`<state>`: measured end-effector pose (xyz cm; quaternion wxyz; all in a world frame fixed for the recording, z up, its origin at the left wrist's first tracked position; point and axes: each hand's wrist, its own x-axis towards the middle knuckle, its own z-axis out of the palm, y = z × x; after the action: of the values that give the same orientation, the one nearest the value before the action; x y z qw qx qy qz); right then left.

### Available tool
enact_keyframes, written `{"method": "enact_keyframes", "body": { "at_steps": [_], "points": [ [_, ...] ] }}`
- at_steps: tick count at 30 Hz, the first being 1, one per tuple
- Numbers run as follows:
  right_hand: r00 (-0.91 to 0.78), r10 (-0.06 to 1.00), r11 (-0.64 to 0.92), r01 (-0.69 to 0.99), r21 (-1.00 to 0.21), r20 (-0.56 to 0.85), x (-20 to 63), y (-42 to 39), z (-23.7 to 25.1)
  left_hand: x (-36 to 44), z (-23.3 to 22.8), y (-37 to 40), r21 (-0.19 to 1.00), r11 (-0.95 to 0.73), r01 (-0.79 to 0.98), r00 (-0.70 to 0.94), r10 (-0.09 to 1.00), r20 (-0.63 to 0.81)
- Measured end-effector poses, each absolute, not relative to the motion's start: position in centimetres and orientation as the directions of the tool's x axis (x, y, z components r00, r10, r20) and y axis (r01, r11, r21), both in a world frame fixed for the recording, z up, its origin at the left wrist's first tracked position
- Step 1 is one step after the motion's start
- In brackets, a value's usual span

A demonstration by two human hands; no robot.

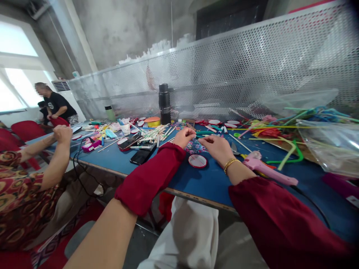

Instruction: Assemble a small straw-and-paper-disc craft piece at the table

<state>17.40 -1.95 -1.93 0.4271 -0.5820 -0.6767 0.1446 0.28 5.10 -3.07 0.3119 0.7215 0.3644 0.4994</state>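
Head view, I note 2 hands over the blue table (213, 183): left hand (183, 136) and right hand (218, 147) both pinch narrow on a patterned fabric piece (198, 146), pulling it flat between them, a round red-rimmed disc (198, 161) just below.

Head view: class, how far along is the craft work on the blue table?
Done: one small round red-rimmed piece lies finished-looking on the blue table, with similar round pieces farther back. In hand: the left hand and right hand pinch a patterned piece between them. Left: loose sticks and bent coloured straws lie unused; the pink glue gun rests aside.
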Motion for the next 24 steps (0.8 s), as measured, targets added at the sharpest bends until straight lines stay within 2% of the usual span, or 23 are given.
{"method": "enact_keyframes", "body": {
  "at_steps": [5, 13, 22, 24],
  "points": [
    [0.084, 0.919, 0.306, 0.468, -0.829, 0.386, 17.5, -1.2, -2.9, 1.2, -3.1, 4.2, 0.808, -0.589, 0.030, 0.383, 0.753, 0.535],
    [0.155, 0.928, 0.255, 0.397, -0.882, 0.339, 17.0, -1.5, -2.5, 0.9, -2.8, 4.0, 0.833, -0.553, 0.005, 0.396, 0.766, 0.506],
    [0.148, 0.938, 0.262, 0.286, -0.922, 0.312, 16.8, -1.6, -2.5, 0.7, -3.0, 4.1, 0.828, -0.560, -0.003, 0.450, 0.739, 0.502],
    [0.169, 0.949, 0.228, 0.207, -0.951, 0.264, 16.6, -1.5, -2.5, 0.7, -3.0, 4.5, 0.829, -0.559, -0.005, 0.448, 0.740, 0.501]
  ]
}}
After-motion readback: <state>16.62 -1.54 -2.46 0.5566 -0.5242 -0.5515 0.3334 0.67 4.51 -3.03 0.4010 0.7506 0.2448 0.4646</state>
